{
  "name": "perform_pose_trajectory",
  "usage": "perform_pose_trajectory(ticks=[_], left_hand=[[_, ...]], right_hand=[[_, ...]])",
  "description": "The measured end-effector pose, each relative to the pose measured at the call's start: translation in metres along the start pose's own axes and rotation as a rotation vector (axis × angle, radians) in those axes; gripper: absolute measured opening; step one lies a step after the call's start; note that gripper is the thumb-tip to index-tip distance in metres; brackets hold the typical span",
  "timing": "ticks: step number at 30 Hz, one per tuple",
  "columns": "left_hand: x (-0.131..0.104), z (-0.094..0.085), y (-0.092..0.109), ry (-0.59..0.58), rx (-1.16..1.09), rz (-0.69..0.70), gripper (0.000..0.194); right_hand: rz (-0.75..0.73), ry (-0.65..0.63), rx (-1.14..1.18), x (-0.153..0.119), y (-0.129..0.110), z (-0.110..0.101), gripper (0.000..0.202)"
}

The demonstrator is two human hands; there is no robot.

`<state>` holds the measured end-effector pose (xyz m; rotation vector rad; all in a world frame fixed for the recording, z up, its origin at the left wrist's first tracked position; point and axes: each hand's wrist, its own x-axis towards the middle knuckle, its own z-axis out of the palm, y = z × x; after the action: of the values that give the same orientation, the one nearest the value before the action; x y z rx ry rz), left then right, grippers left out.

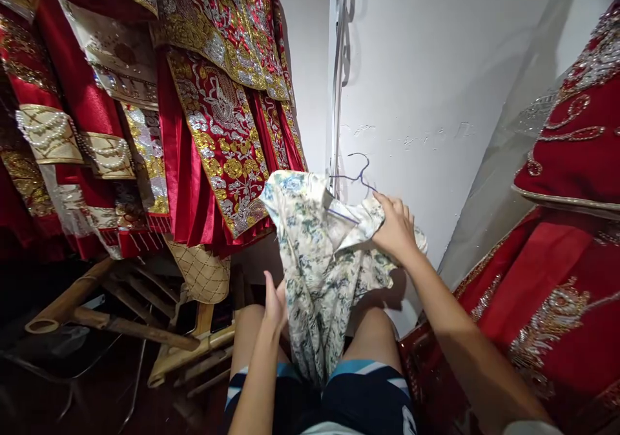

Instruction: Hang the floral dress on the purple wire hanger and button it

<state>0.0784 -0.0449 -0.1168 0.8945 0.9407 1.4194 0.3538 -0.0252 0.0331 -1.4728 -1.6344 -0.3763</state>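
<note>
A pale floral garment (314, 254) with a white collar hangs over a thin dark hanger (360, 175) in front of me. The hanger's hook sticks up above the neckline. My right hand (394, 225) grips the garment's shoulder by the collar, on the right side of the hanger. Low at the garment's left edge is my left hand (275, 299), its thumb raised and apart, its other fingers partly hidden behind the cloth. The garment's lower end falls between my knees.
Red embroidered garments (227, 119) hang at the left. More red beaded clothing (571, 228) hangs close on the right. A bamboo chair (140, 325) stands at the lower left. A white wall (426, 67) with a metal rail (336, 86) rises ahead.
</note>
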Motion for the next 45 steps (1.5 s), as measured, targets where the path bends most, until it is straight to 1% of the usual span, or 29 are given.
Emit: perform_pose_trajectory(ticks=[2, 4, 5, 7, 9, 10, 11, 13, 14, 16, 17, 18, 19, 20, 21, 22, 23, 25, 27, 32, 34, 38, 41, 43, 45], left_hand=[[-0.008, 0.001, -0.013, -0.006, -0.005, -0.032, 0.067], [-0.017, 0.004, -0.026, -0.018, 0.007, -0.043, 0.068], [-0.021, 0.006, -0.033, -0.002, 0.024, -0.039, 0.066], [-0.028, 0.008, -0.045, 0.072, 0.071, -0.03, 0.059], [-0.035, 0.009, -0.055, 0.155, 0.108, -0.049, 0.047], [-0.038, 0.009, -0.059, 0.173, 0.114, -0.066, 0.042], [-0.041, 0.009, -0.063, 0.171, 0.112, -0.083, 0.037], [-0.047, 0.009, -0.067, 0.166, 0.096, -0.105, 0.032], [-0.051, 0.01, -0.069, 0.168, 0.084, -0.114, 0.032], [-0.057, 0.012, -0.07, 0.164, 0.044, -0.122, 0.036], [-0.061, 0.013, -0.071, 0.152, 0.016, -0.118, 0.039], [-0.063, 0.014, -0.071, 0.13, -0.016, -0.108, 0.044], [-0.066, 0.015, -0.071, 0.101, -0.045, -0.095, 0.049], [-0.067, 0.015, -0.071, 0.071, -0.063, -0.08, 0.053], [-0.069, 0.016, -0.071, 0.041, -0.064, -0.064, 0.057], [-0.069, 0.016, -0.071, 0.016, -0.053, -0.05, 0.062], [-0.069, 0.017, -0.071, -0.006, -0.03, -0.035, 0.066], [-0.069, 0.018, -0.072, -0.044, 0.027, -0.002, 0.074], [-0.069, 0.019, -0.073, -0.081, 0.08, 0.027, 0.077], [-0.073, 0.023, -0.069, -0.162, 0.15, 0.054, 0.067], [-0.075, 0.024, -0.066, -0.172, 0.158, 0.049, 0.066], [-0.08, 0.027, -0.062, -0.144, 0.146, -0.001, 0.07], [-0.082, 0.029, -0.062, -0.091, 0.132, -0.037, 0.073], [-0.081, 0.028, -0.063, -0.043, 0.151, -0.019, 0.069], [-0.078, 0.025, -0.063, 0.014, 0.197, 0.018, 0.061]], right_hand=[[-0.003, -0.039, -0.048, 0.025, -0.005, -0.002, 0.069], [-0.091, -0.09, -0.046, 0.038, -0.015, -0.001, 0.066], [-0.151, -0.106, -0.026, 0.039, -0.02, -0.001, 0.066], [-0.265, -0.121, 0.052, 0.031, -0.03, 0.0, 0.066], [-0.323, -0.142, 0.204, 0.01, -0.038, 0.0, 0.061], [-0.325, -0.164, 0.31, -0.005, -0.041, 0.001, 0.056], [-0.306, -0.186, 0.436, -0.021, -0.043, 0.003, 0.05], [-0.198, -0.216, 0.699, -0.058, -0.046, 0.01, 0.037], [-0.098, -0.182, 0.823, -0.076, -0.047, 0.015, 0.032], [0.197, -0.075, 0.962, -0.108, -0.046, 0.028, 0.027], [0.301, -0.114, 0.977, -0.12, -0.045, 0.034, 0.027], [0.346, -0.238, 0.99, -0.128, -0.043, 0.04, 0.028], [0.354, -0.407, 1.003, -0.134, -0.041, 0.045, 0.03], [0.331, -0.589, 1.016, -0.136, -0.039, 0.05, 0.032], [0.302, -0.736, 1.026, -0.136, -0.037, 0.053, 0.033], [0.288, -0.818, 1.029, -0.135, -0.036, 0.055, 0.033], [0.294, -0.833, 1.023, -0.133, -0.036, 0.056, 0.034], [0.322, -0.768, 0.984, -0.132, -0.038, 0.058, 0.037], [0.35, -0.714, 0.955, -0.133, -0.039, 0.058, 0.036], [0.42, -0.57, 0.836, -0.137, -0.035, 0.057, 0.026], [0.436, -0.55, 0.817, -0.137, -0.034, 0.055, 0.021], [0.457, -0.57, 0.835, -0.135, -0.034, 0.046, 0.015], [0.4, -0.595, 0.886, -0.137, -0.036, 0.037, 0.019], [0.356, -0.588, 0.944, -0.139, -0.037, 0.033, 0.022], [0.334, -0.573, 0.978, -0.141, -0.037, 0.031, 0.024]])
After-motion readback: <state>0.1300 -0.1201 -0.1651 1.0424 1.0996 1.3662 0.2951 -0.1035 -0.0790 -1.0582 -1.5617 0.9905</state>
